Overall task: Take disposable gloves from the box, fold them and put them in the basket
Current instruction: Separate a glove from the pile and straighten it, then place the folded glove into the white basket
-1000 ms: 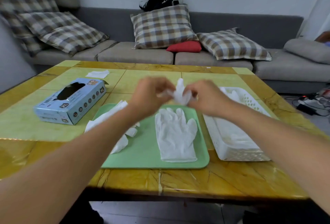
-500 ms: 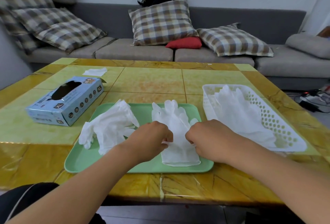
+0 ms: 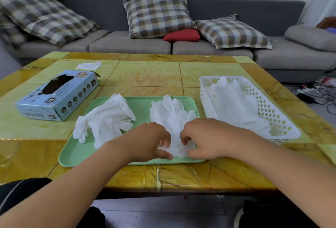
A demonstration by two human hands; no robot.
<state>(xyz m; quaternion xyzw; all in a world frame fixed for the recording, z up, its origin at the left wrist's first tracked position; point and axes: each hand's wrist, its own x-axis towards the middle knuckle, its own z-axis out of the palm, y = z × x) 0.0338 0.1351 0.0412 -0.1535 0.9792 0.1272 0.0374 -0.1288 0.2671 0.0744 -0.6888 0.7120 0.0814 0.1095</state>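
Your left hand [image 3: 151, 141] and right hand [image 3: 207, 137] were bare, as were both forearms, with no sleeves, rings or watch in view. Dark black clothing [image 3: 20, 189] with a thin pale stripe showed at the lower left edge of the frame.

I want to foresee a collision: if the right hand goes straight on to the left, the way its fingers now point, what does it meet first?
Most likely the left hand. The right hand faces it closely across the cuff of the flat glove, which both pinch on the tray. Nothing else shows in the gap between them.
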